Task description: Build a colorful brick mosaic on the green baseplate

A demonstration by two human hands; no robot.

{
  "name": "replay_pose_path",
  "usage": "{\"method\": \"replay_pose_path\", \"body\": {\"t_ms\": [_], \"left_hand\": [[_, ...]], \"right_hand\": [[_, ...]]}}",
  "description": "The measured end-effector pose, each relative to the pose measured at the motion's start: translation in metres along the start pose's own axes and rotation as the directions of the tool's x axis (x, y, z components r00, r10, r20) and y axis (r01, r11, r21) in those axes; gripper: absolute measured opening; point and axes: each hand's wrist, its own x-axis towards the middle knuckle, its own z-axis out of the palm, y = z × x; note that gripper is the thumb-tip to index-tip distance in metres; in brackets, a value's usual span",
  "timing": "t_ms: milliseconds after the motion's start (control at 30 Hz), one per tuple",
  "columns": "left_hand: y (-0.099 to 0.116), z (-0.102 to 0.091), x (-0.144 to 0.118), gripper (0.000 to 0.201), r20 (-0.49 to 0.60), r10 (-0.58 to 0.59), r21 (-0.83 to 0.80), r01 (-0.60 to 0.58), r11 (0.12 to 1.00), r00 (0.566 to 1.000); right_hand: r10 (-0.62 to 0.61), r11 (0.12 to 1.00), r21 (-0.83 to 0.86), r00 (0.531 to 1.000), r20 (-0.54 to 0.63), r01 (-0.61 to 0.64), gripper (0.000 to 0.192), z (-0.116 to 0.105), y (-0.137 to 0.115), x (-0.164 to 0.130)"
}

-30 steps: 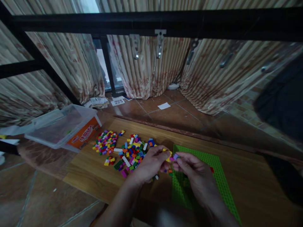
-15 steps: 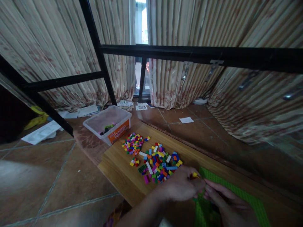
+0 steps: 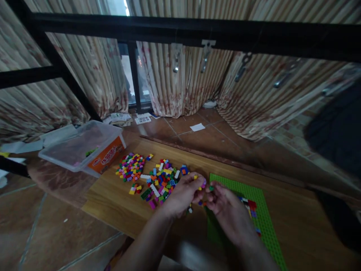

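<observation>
Striped curtains [image 3: 175,82] fill most of the top half. Brown tiled floor [image 3: 84,233] at lower left, running up to the curtain hems mid-frame. Black metal frame [image 3: 180,30] crosses the top edge, legs angling down at left. Wooden table [image 3: 109,203] runs diagonally from left of center to lower right. Dark shape [image 3: 335,128] at right edge, can't ID it.

Green baseplate [image 3: 270,229] flat on the table, lower right of center, partly under the right forearm. Clear plastic bin [image 3: 97,131], orange label, left of frame by the table's end; some green pieces inside.

Two brick piles on the table, left of the hands: mixed larger pile [image 3: 162,180] near center, small-brick pile [image 3: 131,166] left of it. Both hands just below center, close together. Left hand [image 3: 183,195] pinches a yellow-and-purple piece [image 3: 202,184] between thumb and fingers. Right hand [image 3: 229,212] has a green brick [image 3: 211,188] at its fingertips, just beside that piece, small gap between.

Red brick [image 3: 252,205] on the baseplate, right of the right hand.
</observation>
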Motion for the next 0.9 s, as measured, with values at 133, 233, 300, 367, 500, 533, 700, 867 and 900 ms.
{"method": "replay_pose_path", "body": {"t_ms": [133,233,300,367,500,533,700,867,900], "left_hand": [[0.0,0.006,-0.003,0.025,-0.027,0.014,0.137,-0.01,0.991,1.0],[0.003,0.009,-0.005,0.02,-0.033,0.023,0.238,-0.015,0.971,0.999],[0.006,0.009,-0.006,0.018,-0.027,0.03,0.283,-0.021,0.959,0.999],[0.007,0.008,-0.007,0.017,-0.017,0.037,0.331,-0.029,0.943,0.999],[0.003,0.004,-0.005,0.02,-0.002,0.055,0.374,-0.051,0.926,0.998],[0.002,0.002,-0.004,0.021,-0.001,0.057,0.376,-0.053,0.925,0.998],[0.005,-0.01,-0.003,0.021,0.012,0.069,0.509,-0.066,0.858,0.998],[0.019,-0.021,-0.011,0.022,0.016,0.075,0.848,-0.053,0.528,0.997],[0.022,-0.024,-0.012,0.023,0.016,0.064,0.871,-0.045,0.489,0.998]], "right_hand": [[-0.07,0.975,-0.208,0.997,0.041,0.077,0.029,0.001,0.007,-0.001],[-0.127,0.937,-0.326,0.992,0.022,0.127,0.034,0.001,0.011,0.002],[-0.141,0.917,-0.374,0.99,0.018,0.138,0.037,0.0,0.013,0.004],[-0.141,0.905,-0.403,0.99,0.026,0.14,0.038,-0.001,0.013,0.005],[-0.121,0.916,-0.38,0.992,0.045,0.129,0.037,-0.001,0.013,0.004],[-0.116,0.921,-0.367,0.992,0.052,0.127,0.036,-0.001,0.014,0.004],[-0.113,0.941,-0.319,0.993,0.026,0.115,0.032,0.0,0.015,0.005],[-0.083,0.892,-0.446,0.996,-0.006,0.072,0.033,0.0,0.02,0.008],[-0.068,0.88,-0.472,0.998,-0.002,0.059,0.034,0.0,0.021,0.008]]}}
